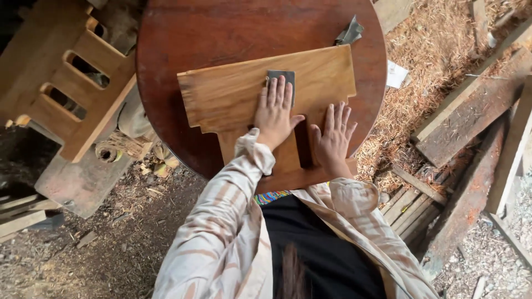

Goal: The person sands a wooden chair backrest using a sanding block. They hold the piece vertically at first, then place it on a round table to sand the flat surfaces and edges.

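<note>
Pressing flat on a sheet of sandpaper (281,77), the left hand (275,112) has its fingers straight and close together, thumb out to the side. The sandpaper lies on a cut wooden panel (233,91), which rests on a round dark-red table (221,33). The right hand (334,139) lies palm-down on the panel's lower part, just beside the left — fingers slightly spread, gripping nothing. One more grey sheet (349,33), crumpled, sits on the table at the panel's far corner — two sheets counted. A slotted wooden frame (66,77) stands left of the table, and planks (471,111) lie on sawdust to the right. No containers show.
</note>
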